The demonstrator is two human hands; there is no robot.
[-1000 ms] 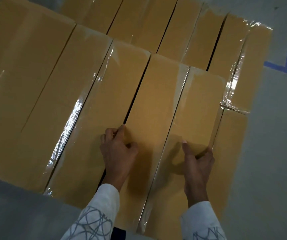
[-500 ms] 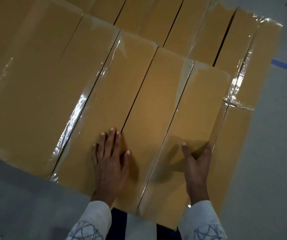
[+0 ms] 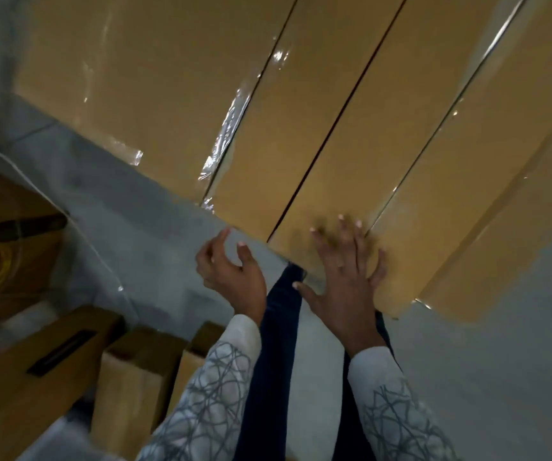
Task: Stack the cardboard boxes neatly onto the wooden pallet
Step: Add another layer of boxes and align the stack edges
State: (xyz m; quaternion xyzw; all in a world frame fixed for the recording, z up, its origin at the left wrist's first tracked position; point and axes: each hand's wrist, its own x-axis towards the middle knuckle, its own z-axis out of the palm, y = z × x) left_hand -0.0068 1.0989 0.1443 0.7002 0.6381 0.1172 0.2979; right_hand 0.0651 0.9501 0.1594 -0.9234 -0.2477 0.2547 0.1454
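The left hand [image 3: 231, 274] has left the boxes [image 3: 301, 134], fingers loosely curled, empty; the right hand [image 3: 344, 277] now presses flat, fingers spread.

This looks like a warehouse or packing storeroom. Plain brown cardboard boxes [image 3: 334, 111], sealed with shiny clear tape [image 3: 228, 128], lie side by side in a tight row from 12 to 3 o'clock, above a bare grey concrete floor [image 3: 501, 377]. At 7 o'clock more cartons [image 3: 128, 377] stand close together. At 9 o'clock, blurred, a coil of yellow cable [image 3: 0, 257] sits among brown packaging, and a thin white cord [image 3: 81, 235] runs past it.
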